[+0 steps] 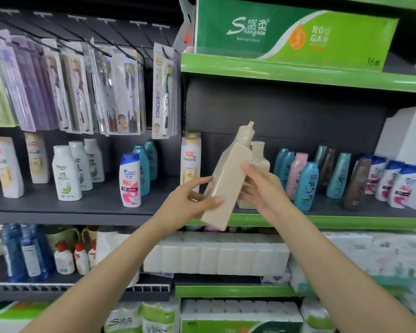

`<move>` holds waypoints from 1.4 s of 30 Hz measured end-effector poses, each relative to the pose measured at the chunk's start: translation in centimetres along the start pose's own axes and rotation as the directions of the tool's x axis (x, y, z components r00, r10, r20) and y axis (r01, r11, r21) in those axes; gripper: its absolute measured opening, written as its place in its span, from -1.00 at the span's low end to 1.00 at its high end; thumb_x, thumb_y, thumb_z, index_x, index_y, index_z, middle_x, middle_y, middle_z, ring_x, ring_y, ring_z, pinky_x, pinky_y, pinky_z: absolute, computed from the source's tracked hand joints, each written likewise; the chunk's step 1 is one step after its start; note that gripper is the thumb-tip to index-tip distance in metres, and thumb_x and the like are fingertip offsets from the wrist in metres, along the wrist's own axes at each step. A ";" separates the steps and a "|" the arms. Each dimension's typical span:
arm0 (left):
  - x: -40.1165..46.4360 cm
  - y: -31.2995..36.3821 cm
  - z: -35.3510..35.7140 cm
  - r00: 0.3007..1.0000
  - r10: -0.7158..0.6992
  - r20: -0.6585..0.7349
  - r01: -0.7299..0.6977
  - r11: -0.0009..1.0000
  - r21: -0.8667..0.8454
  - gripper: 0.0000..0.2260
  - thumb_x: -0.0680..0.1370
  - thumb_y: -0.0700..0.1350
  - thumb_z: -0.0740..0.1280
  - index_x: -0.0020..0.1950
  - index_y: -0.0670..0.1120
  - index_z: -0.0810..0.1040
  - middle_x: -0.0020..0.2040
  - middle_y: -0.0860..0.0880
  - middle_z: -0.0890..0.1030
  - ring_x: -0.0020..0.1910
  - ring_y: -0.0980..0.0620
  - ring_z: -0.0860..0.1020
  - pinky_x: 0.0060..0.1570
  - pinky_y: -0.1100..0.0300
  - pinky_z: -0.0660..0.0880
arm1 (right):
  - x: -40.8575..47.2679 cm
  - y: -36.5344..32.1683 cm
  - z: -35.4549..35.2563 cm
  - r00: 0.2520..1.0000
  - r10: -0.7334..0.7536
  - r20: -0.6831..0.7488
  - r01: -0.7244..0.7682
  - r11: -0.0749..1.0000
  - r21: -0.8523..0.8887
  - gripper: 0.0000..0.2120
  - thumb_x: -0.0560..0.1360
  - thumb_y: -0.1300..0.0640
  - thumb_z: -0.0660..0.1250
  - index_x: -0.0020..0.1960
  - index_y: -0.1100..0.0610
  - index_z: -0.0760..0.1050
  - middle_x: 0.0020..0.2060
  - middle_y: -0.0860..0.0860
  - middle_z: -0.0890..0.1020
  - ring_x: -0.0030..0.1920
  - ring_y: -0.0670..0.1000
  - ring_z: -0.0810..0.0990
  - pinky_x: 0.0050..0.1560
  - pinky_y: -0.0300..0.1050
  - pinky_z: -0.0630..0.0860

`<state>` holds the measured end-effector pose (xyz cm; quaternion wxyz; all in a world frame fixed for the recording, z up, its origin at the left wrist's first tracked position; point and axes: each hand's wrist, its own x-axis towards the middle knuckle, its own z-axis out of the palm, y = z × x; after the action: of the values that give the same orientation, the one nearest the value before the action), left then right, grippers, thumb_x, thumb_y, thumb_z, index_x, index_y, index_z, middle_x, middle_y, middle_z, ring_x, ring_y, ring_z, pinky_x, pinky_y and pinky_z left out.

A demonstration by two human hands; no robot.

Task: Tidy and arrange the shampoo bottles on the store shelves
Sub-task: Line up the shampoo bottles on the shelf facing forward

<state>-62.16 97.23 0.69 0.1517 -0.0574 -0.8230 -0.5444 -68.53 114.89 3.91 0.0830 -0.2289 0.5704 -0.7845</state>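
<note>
A person holds a tall beige bottle [228, 179] in the air in front of the green-edged shelf [322, 222], tilted so its capped nozzle leans up and to the right. The left hand [190, 203] grips the bottle's lower part, its fingers [199, 182] curled behind the left edge and the thumb laid across the front. The right hand [259, 188] holds the bottle's right side, thumb pressed on the front face and the other fingers wrapped behind it. Just behind the held bottle, a second beige bottle [258, 157] stands upright on the shelf. To its right stand teal bottles [306, 186], a pink bottle [297, 174], brown bottles [354, 186] and white bottles with blue caps [404, 186]. To the left, a Pantene bottle [190, 162] stands beside the shelf divider, and on the grey shelf [58, 207] further left are a Head & Shoulders bottle [130, 180] and white bottles with green labels [66, 174]. Toothbrush packs [82, 87] hang above these. A green pack of bathroom tissue [291, 34] sits on the upper right shelf, and white tissue packs [216, 257] fill the shelf below the hands.
</note>
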 end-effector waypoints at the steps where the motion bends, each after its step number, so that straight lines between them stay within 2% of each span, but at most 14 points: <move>1: 0.1 0.0 0.4 0.998 0.018 -0.063 -0.013 0.997 0.071 -0.42 0.36 0.12 0.47 0.35 0.18 0.38 -0.05 0.03 0.60 -0.07 0.06 0.59 -0.01 0.10 0.57 | 0.0 -0.1 0.0 1.000 -0.002 -0.002 0.001 0.999 -0.049 -0.77 0.56 0.12 0.27 0.17 0.18 0.51 -0.04 0.06 0.67 -0.11 -0.01 0.69 -0.20 -0.09 0.64; 4: 0.2 0.1 1.5 0.979 0.114 -0.171 -0.057 0.950 0.307 -0.33 0.33 0.14 0.49 0.39 0.13 0.35 -0.04 0.12 0.50 -0.06 0.08 0.51 0.00 0.10 0.55 | 0.2 -0.2 0.3 0.998 -0.014 -0.061 0.000 0.974 -0.226 -0.70 0.50 0.05 0.36 0.20 0.13 0.51 0.01 0.04 0.66 0.01 0.04 0.65 -0.14 0.03 0.65; 9: 0.4 0.0 1.6 0.980 0.155 -0.125 -0.088 0.901 0.424 -0.25 0.31 0.25 0.44 0.43 0.22 0.23 0.15 0.06 0.46 0.09 0.03 0.47 0.09 0.03 0.49 | 0.2 -0.3 0.1 0.987 -0.038 -0.156 0.005 0.979 -0.203 -0.74 0.46 0.13 0.41 0.14 0.09 0.55 -0.02 0.00 0.66 -0.01 -0.01 0.64 -0.22 0.02 0.66; 12: 0.7 0.3 0.6 0.978 0.198 -0.058 -0.165 0.918 0.360 -0.32 0.37 0.19 0.42 0.43 0.25 0.21 0.10 0.18 0.48 -0.01 0.13 0.50 -0.05 0.23 0.49 | -0.1 -0.3 -0.5 0.994 -0.041 -0.102 0.016 0.974 -0.226 -0.77 0.47 0.14 0.39 0.12 0.04 0.56 0.03 0.00 0.66 0.03 0.00 0.64 -0.23 -0.02 0.65; 14: 0.9 0.8 0.1 0.978 0.206 -0.043 -0.187 0.945 0.266 -0.38 0.42 0.11 0.41 0.41 0.27 0.21 0.06 0.19 0.51 -0.06 0.16 0.55 -0.13 0.31 0.50 | -0.4 -0.2 -0.8 0.999 -0.025 -0.048 0.012 0.969 -0.245 -0.79 0.48 0.15 0.38 0.11 0.03 0.56 0.02 0.00 0.66 0.04 0.01 0.64 -0.19 0.00 0.64; 18: 1.9 1.4 -0.4 0.969 0.218 -0.117 -0.211 0.975 0.070 -0.52 0.48 -0.01 0.37 0.36 0.24 0.32 0.05 0.11 0.59 -0.06 0.10 0.62 -0.08 0.19 0.59 | -1.1 0.1 -1.2 1.000 0.011 0.013 -0.007 0.956 -0.295 -0.71 0.46 0.14 0.38 0.18 0.04 0.53 0.03 -0.01 0.67 0.05 0.00 0.65 -0.09 0.03 0.63; 20: 2.2 1.4 -0.4 0.972 0.208 -0.107 -0.208 0.978 0.016 -0.56 0.49 -0.06 0.36 0.33 0.23 0.35 0.07 0.08 0.59 -0.04 0.12 0.62 -0.09 0.21 0.60 | -1.2 0.4 -1.3 0.999 0.022 0.032 -0.011 0.951 -0.308 -0.70 0.47 0.13 0.38 0.20 0.03 0.53 0.03 -0.02 0.67 0.03 -0.01 0.65 -0.08 0.02 0.62; 25: 2.3 1.4 0.1 0.972 0.205 -0.113 -0.206 0.979 0.007 -0.60 0.52 -0.10 0.34 0.30 0.21 0.38 0.04 0.08 0.59 -0.10 0.24 0.60 -0.26 0.40 0.52 | -1.3 0.8 -1.4 0.999 0.028 0.021 -0.020 0.955 -0.297 -0.75 0.47 0.13 0.38 0.14 0.01 0.54 -0.02 -0.04 0.69 0.00 0.00 0.67 -0.05 0.04 0.62; 29: 2.3 1.3 0.1 0.977 0.178 -0.117 -0.179 0.984 0.005 -0.58 0.52 -0.10 0.34 0.33 0.20 0.37 0.09 0.06 0.58 -0.07 0.17 0.61 -0.20 0.29 0.58 | -1.4 0.9 -1.3 1.000 0.019 0.025 -0.011 0.955 -0.296 -0.77 0.47 0.13 0.38 0.12 0.00 0.55 -0.05 -0.05 0.70 -0.02 -0.01 0.68 -0.07 0.03 0.63; 31: 2.0 1.4 0.1 0.981 0.166 -0.098 -0.162 0.985 0.053 -0.49 0.48 -0.05 0.39 0.38 0.18 0.32 0.09 0.14 0.56 -0.04 0.17 0.59 -0.13 0.26 0.57 | -1.3 0.8 -1.1 1.000 0.010 0.016 -0.005 0.957 -0.292 -0.77 0.47 0.14 0.39 0.12 0.00 0.54 -0.05 -0.05 0.69 -0.03 -0.03 0.68 -0.13 -0.03 0.63; 34: 1.0 1.9 0.6 0.980 0.190 -0.051 -0.176 0.963 0.204 -0.29 0.38 0.04 0.47 0.43 0.20 0.19 0.06 0.32 0.44 0.02 0.25 0.50 -0.11 0.36 0.45 | -1.2 0.7 -0.4 1.000 -0.023 -0.021 0.016 0.958 -0.286 -0.78 0.47 0.15 0.39 0.10 -0.01 0.55 -0.06 -0.04 0.68 -0.06 -0.05 0.67 -0.25 -0.12 0.61; 37: 0.5 2.1 1.2 0.983 0.169 -0.067 -0.122 0.886 0.447 -0.10 0.28 0.22 0.48 0.49 0.18 0.04 0.19 0.18 0.37 0.14 0.11 0.44 0.07 0.13 0.45 | -0.8 0.8 0.5 0.994 -0.064 -0.083 0.037 0.956 -0.290 -0.81 0.46 0.17 0.40 0.05 -0.02 0.55 -0.11 -0.07 0.67 -0.12 -0.08 0.65 -0.29 -0.13 0.62; 39: 0.6 2.0 1.6 0.989 0.108 -0.097 -0.036 0.829 0.558 -0.04 0.27 0.28 0.44 0.51 0.13 -0.02 0.27 0.07 0.30 0.18 0.07 0.40 0.06 0.10 0.41 | -0.6 1.0 1.3 0.988 -0.076 -0.135 0.033 0.955 -0.295 -0.82 0.45 0.18 0.41 0.03 -0.02 0.56 -0.12 -0.06 0.66 -0.12 -0.08 0.64 -0.29 -0.08 0.64; 42: 1.2 2.0 1.5 0.981 0.138 -0.136 -0.051 0.862 0.504 -0.12 0.32 0.18 0.46 0.51 0.07 0.06 0.23 0.00 0.35 0.08 0.09 0.39 0.02 0.14 0.40 | -0.4 1.2 2.1 0.984 -0.080 -0.159 0.033 0.961 -0.275 -0.79 0.45 0.15 0.43 0.08 0.06 0.58 -0.08 0.01 0.68 -0.09 -0.03 0.66 -0.24 0.02 0.65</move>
<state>-63.09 99.33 2.26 0.2563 -0.0109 -0.9160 -0.3086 -67.38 112.80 3.19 -0.0203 -0.1871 0.6706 -0.7176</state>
